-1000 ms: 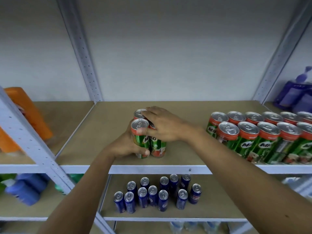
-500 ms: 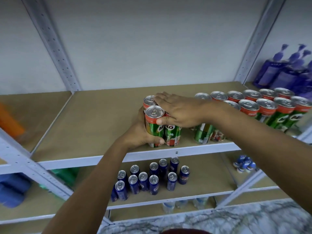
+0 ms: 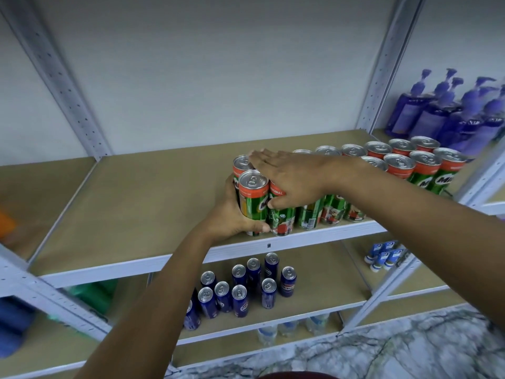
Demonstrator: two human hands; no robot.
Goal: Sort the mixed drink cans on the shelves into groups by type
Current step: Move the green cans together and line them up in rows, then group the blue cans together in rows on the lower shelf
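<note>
Left hand (image 3: 232,217) cups the cluster of green cans (image 3: 252,201), right hand (image 3: 289,179) flat-fingered on top with thumb pressing, closing it against the green row (image 3: 410,170); next, release

About sixteen green cans (image 3: 252,203), ten blue cans (image 3: 240,302), five purple bottles (image 3: 426,119).
</note>
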